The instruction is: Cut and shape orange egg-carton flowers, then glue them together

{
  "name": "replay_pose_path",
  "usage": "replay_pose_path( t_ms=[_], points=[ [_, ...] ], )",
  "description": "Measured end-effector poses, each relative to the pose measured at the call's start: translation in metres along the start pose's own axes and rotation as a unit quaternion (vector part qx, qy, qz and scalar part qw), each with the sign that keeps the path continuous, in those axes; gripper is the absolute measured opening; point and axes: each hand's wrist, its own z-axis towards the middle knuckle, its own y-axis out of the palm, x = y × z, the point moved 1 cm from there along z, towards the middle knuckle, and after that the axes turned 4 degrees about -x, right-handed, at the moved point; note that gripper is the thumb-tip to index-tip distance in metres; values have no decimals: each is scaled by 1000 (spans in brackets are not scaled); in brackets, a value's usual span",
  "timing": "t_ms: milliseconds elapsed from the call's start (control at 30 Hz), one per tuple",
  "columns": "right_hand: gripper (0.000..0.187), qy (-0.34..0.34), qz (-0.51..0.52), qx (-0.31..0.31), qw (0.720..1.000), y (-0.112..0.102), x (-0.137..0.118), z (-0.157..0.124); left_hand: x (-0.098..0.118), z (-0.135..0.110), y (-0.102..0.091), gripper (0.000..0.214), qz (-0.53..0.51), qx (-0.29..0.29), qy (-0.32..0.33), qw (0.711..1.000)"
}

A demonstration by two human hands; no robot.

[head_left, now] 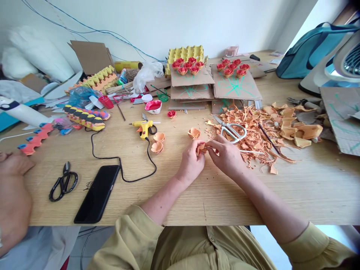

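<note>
Both my hands meet over the table around a small orange egg-carton flower cup (201, 149). My left hand (191, 159) has its fingers closed on the cup's left side, while my right hand (226, 155) pinches its right edge. Fingers hide much of the cup. Just beyond them sits another orange flower cup (194, 132). More orange cups (157, 147) stand to the left, beside a yellow glue gun (143, 128) with a black cord. White-handled scissors (233, 132) lie right of my hands on a heap of orange carton scraps (253, 127).
Red painted flowers (188, 65) stand on stacked cardboard (194, 79) at the back. A pink paint cup (153, 107) and a single red flower (171, 114) are nearer. Black scissors (64, 182) and a phone (97, 195) lie left. Another person's arm (14, 195) rests at the far left.
</note>
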Motion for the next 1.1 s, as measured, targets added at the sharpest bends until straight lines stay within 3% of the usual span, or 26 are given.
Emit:
replay_pose_path(
  t_ms=[367,567,867,1100],
  points=[
    [19,-29,-25,-17,999,-2,-7,-2,4,-1,-8,23,27,-8,-14,1000],
    [24,-76,-109,-5,991,-3,-6,-4,1,0,-5,24,-50,-14,-66,996],
    [23,-80,-68,4,994,-1,-5,-3,1,0,-8,19,-13,-12,-45,999],
    [25,-128,-191,4,973,-8,-12,-4,1,0,-8,7,-84,-8,-69,994]
  ],
)
